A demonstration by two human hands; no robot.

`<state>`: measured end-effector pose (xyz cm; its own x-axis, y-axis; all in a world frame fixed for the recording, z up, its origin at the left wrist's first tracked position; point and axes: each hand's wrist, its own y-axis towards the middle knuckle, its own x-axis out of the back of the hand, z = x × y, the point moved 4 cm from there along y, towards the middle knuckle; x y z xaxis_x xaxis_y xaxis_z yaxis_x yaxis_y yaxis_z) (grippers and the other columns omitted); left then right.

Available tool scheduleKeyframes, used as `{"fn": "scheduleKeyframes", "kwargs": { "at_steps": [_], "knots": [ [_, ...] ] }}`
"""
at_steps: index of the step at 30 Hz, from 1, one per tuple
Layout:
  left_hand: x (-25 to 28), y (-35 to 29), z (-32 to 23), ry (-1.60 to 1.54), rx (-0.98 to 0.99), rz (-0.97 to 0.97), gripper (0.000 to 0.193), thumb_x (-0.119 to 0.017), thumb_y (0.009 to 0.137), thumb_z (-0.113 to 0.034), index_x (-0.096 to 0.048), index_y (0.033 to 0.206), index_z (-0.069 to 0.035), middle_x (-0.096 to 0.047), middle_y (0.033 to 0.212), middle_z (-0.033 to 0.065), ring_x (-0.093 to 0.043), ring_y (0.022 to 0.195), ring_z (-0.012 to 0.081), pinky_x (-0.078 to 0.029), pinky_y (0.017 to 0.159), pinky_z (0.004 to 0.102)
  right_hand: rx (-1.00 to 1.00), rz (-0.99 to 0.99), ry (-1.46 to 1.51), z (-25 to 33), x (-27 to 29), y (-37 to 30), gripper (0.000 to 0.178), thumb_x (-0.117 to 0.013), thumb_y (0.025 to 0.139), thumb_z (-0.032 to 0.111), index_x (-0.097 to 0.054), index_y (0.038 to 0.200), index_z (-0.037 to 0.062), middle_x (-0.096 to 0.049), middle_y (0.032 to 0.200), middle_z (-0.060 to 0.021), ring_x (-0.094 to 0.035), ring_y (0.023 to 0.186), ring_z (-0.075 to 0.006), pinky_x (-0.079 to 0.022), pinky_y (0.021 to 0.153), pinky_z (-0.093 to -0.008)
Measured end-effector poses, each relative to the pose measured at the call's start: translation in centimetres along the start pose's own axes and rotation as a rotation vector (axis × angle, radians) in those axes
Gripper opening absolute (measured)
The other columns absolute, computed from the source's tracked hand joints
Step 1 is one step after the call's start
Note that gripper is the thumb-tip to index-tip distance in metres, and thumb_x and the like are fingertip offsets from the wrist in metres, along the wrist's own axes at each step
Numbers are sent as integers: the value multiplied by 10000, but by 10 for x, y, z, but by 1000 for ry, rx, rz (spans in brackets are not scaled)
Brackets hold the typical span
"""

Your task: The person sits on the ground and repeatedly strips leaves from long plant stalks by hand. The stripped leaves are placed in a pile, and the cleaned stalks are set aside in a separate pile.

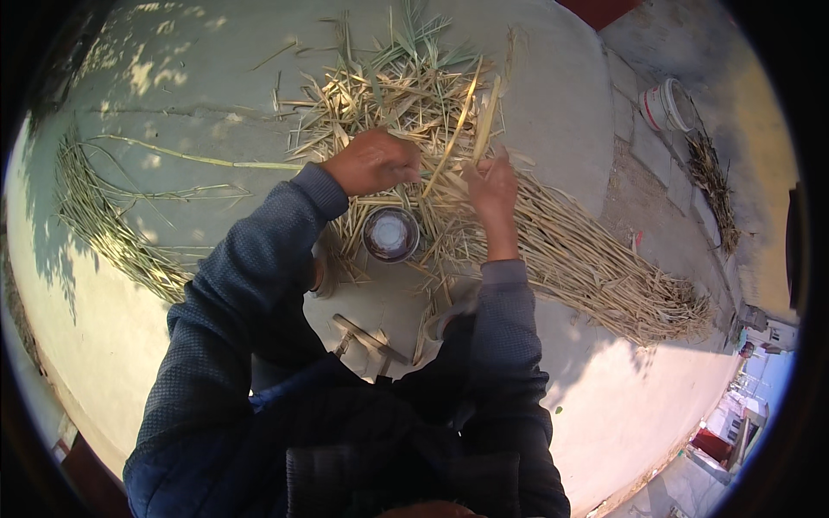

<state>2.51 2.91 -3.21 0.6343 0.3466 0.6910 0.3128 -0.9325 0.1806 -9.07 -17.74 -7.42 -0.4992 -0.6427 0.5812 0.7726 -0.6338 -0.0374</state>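
My left hand [376,161] is closed in a fist above a pile of dry leaves. A long, thin reed stalk [207,161] runs from the left into that fist, its course inside the fingers hidden. To the right, my right hand [492,186] pinches a broad, pale dry leaf [486,125] that points up and away. Between and beyond both hands spreads the heap of stripped leaves [371,99], straw-coloured with greener blades at the far end. Just below the hands stands a small round tin [391,234] with a whitish inside.
A thick bundle of dry stalks [604,268] lies to the right. Another sheaf of greenish stalks [121,233] lies at the left. Near my feet is a small wooden stool [370,338]. A white bucket [667,106] and dark twigs [713,190] sit at the far right.
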Motion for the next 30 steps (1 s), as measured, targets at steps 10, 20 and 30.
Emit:
{"fn": "scheduleKeyframes", "kwargs": {
  "at_steps": [10, 20, 30],
  "knots": [
    [11, -28, -9, 167, -125, -77, 292, -728, 876, -331, -660, 821, -52, -650, 742, 156, -659, 745, 382, -504, 675, 491, -114, 9, 391, -34, 20, 0, 514, -653, 1020, 203, -484, 1410, -86, -701, 1028, -99, -657, 838, -116, -529, 768, -266],
    [31, -63, -39, 436, -59, -164, 285, -729, 830, -325, -640, 765, -62, -647, 712, 137, -667, 729, 379, -513, 665, 487, -20, 592, 199, -26, -18, -61, 514, -720, 927, 161, -556, 1356, -71, -703, 1032, -99, -666, 936, -183, -528, 875, -327],
    [72, -296, 82, 747, 531, 240, 361, -779, 798, -452, -695, 852, -105, -705, 815, 125, -698, 860, 369, -517, 818, 486, 194, 590, -393, -23, 13, -92, 514, -764, 862, 193, -622, 1290, -53, -734, 992, -231, -725, 911, -363, -568, 825, -458]
  ]
}}
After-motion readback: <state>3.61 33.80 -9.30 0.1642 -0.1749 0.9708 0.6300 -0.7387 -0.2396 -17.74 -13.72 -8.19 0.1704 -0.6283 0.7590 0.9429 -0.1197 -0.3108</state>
